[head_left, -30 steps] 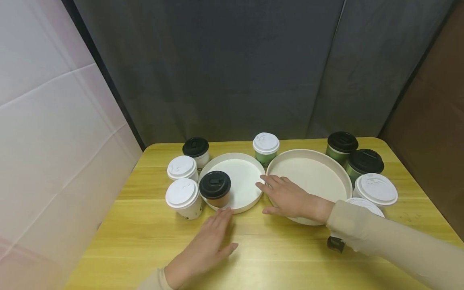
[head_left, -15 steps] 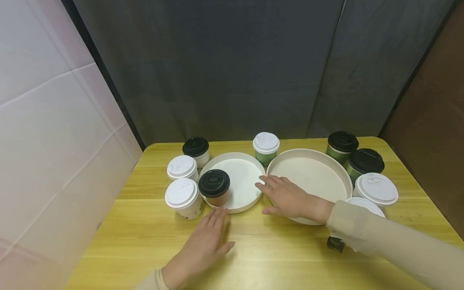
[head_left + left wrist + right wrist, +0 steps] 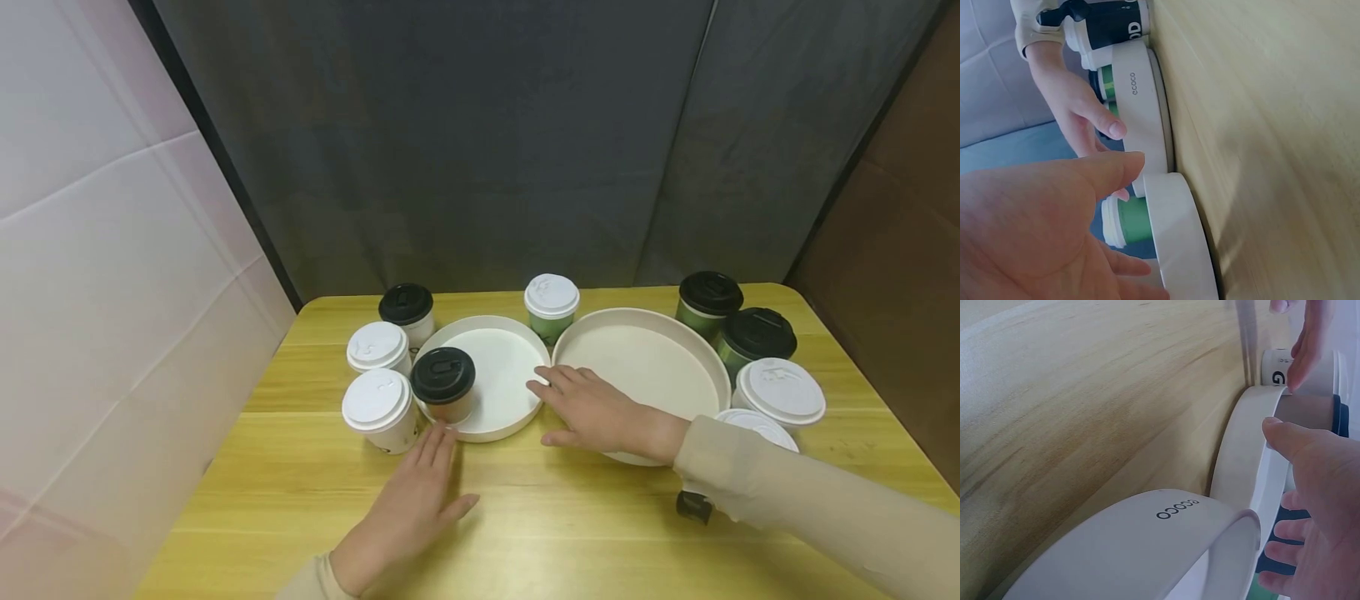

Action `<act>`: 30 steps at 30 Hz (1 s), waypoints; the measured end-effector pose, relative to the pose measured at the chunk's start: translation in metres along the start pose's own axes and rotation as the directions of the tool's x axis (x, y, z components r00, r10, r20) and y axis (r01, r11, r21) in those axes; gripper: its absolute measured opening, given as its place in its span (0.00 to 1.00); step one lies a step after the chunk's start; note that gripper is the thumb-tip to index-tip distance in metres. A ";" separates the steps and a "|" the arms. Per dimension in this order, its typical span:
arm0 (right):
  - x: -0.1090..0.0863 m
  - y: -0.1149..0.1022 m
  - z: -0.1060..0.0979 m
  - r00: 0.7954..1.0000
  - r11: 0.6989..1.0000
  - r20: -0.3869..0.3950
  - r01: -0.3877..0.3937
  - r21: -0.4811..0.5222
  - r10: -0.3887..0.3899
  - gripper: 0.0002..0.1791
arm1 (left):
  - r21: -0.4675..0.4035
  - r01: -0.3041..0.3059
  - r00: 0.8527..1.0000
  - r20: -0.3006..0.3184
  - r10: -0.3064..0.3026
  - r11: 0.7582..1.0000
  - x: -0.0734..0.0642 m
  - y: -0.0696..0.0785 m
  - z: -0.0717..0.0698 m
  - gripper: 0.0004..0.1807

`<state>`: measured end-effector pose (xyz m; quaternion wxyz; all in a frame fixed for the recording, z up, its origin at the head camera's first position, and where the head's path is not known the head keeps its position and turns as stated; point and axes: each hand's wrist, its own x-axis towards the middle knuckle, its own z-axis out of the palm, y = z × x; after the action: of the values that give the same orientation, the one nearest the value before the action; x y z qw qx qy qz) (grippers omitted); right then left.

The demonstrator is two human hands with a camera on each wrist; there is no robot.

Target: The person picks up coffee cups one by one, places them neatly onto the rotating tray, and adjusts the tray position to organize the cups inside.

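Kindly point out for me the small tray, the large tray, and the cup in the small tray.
Small tray point(image 3: 506, 371), head view: its bare floor.
Large tray point(image 3: 651, 362), head view: its bare floor.
Cup point(image 3: 443, 382), head view: its black lid.

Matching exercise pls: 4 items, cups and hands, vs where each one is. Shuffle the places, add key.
1. Brown cup
2. White-lidded green cup
3. Left hand
4. Right hand

A. Over the larger tray's left side
B. Inside the smaller tray
C. Near the table's far edge
D. Just in front of the brown cup

Pairs: 1-B, 2-C, 3-D, 4-A
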<state>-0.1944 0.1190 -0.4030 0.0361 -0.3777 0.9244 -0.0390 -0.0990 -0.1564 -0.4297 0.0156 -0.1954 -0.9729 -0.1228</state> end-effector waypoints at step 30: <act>0.005 -0.001 0.005 1.000 1.000 0.007 0.013 0.002 -0.013 0.44 | -0.149 0.141 0.990 -0.007 -0.143 0.979 0.003 -0.004 0.005 0.49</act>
<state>-0.1966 0.1142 -0.4083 0.0395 -0.3839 0.9217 -0.0385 -0.1030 -0.1574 -0.4352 0.0010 -0.1249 -0.9724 -0.1971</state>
